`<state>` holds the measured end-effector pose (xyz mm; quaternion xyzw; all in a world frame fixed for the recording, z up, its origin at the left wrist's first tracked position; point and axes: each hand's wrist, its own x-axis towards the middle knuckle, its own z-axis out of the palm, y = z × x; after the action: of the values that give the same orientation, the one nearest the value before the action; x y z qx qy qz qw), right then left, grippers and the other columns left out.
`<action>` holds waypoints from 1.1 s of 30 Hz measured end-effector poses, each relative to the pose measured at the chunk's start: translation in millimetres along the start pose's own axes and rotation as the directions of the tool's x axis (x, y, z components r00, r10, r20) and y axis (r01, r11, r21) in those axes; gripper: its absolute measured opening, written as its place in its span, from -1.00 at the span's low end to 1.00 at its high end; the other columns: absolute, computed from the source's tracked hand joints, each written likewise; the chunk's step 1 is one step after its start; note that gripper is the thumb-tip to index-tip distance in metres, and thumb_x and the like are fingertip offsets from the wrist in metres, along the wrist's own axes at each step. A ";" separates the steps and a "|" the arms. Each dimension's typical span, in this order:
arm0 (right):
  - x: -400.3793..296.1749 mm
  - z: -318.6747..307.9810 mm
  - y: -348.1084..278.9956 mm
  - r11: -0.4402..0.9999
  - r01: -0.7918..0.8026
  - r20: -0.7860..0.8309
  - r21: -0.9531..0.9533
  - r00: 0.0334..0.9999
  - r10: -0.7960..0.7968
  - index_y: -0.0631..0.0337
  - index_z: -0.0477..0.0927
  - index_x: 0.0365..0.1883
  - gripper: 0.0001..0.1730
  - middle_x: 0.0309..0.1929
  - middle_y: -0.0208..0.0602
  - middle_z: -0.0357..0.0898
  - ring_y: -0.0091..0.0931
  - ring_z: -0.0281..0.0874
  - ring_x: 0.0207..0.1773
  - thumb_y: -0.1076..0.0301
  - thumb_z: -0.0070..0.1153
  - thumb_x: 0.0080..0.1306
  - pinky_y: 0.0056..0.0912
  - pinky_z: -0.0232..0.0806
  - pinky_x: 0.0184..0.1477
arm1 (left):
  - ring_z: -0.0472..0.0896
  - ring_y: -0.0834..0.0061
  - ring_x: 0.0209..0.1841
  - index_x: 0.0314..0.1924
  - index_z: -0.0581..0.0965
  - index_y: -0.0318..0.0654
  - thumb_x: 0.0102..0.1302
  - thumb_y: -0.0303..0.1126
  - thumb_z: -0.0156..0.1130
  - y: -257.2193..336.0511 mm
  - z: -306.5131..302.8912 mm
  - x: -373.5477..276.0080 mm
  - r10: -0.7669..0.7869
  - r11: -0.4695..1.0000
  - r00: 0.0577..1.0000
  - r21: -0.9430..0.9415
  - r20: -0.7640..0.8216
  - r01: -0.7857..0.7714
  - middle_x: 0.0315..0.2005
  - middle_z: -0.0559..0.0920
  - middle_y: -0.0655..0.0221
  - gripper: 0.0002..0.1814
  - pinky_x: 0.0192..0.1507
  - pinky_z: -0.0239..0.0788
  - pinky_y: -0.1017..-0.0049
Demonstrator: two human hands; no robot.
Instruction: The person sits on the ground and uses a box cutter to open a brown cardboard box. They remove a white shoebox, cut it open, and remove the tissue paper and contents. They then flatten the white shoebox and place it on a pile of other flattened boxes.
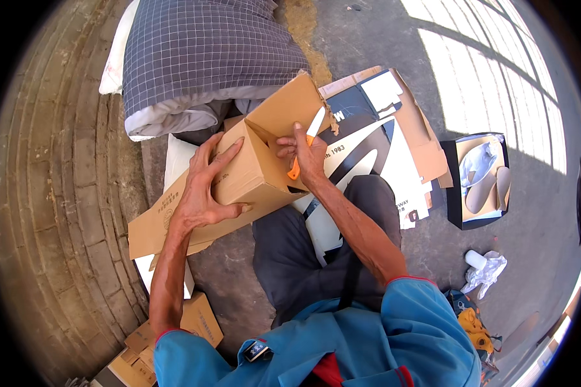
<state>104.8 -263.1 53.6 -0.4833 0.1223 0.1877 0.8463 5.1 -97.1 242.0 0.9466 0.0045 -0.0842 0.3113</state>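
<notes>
A brown cardboard box (pixel 239 167) lies tilted across my lap, its near end toward the right. One flap (pixel 290 104) at that end stands folded out, its edge torn. My left hand (pixel 206 186) spreads over the box's upper side, thumb on one face and fingers on another, steadying it. In my right hand (pixel 304 155) is a knife with an orange handle (pixel 295 167) and a pale blade (pixel 316 122) that points up and away from the box. The right fingers are at the opened end, partly hiding the inside.
Flattened printed cardboard (pixel 411 130) lies on the floor beyond my right knee. A checked quilt (pixel 208 48) is piled ahead, near a brick wall (pixel 63 193). An open black box (pixel 455 193) with insoles stands right. Crumpled plastic (pixel 486 273) and more cartons (pixel 201 319) lie nearer.
</notes>
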 end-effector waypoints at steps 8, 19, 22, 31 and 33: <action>-2.5 16.8 -42.0 0.867 0.185 0.524 -0.462 0.846 0.098 0.38 0.60 0.01 -0.44 -0.27 -0.30 0.65 -0.50 0.59 -0.19 -0.06 -0.01 0.59 -0.38 0.46 -0.11 | 0.16 -0.05 0.53 0.48 0.40 0.07 -0.45 -0.23 0.51 11.0 6.5 -0.8 -0.025 0.996 1.000 0.090 -0.019 0.026 0.48 0.19 -0.01 0.24 0.52 0.06 0.04; 39.1 -69.7 -109.3 0.856 -0.410 0.686 0.314 0.721 0.094 0.14 0.40 -0.48 -0.48 -0.08 0.14 0.71 -0.29 0.77 -0.31 -0.05 -0.05 0.59 -0.36 0.54 -0.49 | 0.19 0.01 0.53 0.50 0.35 -0.04 -0.46 -0.18 0.51 4.6 4.4 -12.1 0.009 1.000 1.000 -0.002 0.005 -0.009 0.50 0.20 0.02 0.28 0.53 0.05 0.07; 4.6 -54.1 -68.0 0.867 -0.356 0.434 0.348 0.881 0.188 0.09 0.33 -0.54 -0.44 -0.04 0.18 0.70 -0.29 0.78 -0.38 -0.07 -0.09 0.60 -0.51 0.40 -0.69 | 0.20 0.00 0.53 0.51 0.34 -0.06 -0.45 -0.15 0.53 0.4 1.9 -12.2 -0.020 0.996 1.000 -0.084 0.009 0.021 0.49 0.21 0.03 0.29 0.53 0.04 0.07; -13.3 -20.9 -42.8 0.940 -0.333 0.524 -0.068 0.790 0.318 0.53 0.52 0.08 -0.57 -0.37 -0.29 0.61 -0.70 0.43 -0.50 0.44 0.11 0.29 -0.71 0.12 -0.63 | 0.19 0.01 0.54 0.52 0.32 -0.07 -0.44 -0.09 0.51 1.7 5.8 -10.1 -0.039 0.995 0.999 -0.091 0.014 0.040 0.49 0.20 0.03 0.30 0.53 0.04 0.01; -18.7 -28.6 -44.7 0.861 -0.504 0.524 -0.066 0.717 0.460 0.52 0.51 0.09 -0.55 -0.38 -0.30 0.59 -0.72 0.39 -0.54 0.50 0.06 0.22 -0.72 0.08 -0.67 | 0.19 -0.02 0.53 0.52 0.32 -0.06 -0.41 -0.11 0.50 2.0 4.9 -14.3 -0.009 0.995 1.000 -0.103 0.009 0.010 0.48 0.20 0.00 0.28 0.51 0.05 0.01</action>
<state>106.7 -312.2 80.9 -0.3301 0.0168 0.5203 0.7874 -9.6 -101.0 241.6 0.9288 0.0119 -0.0893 0.3595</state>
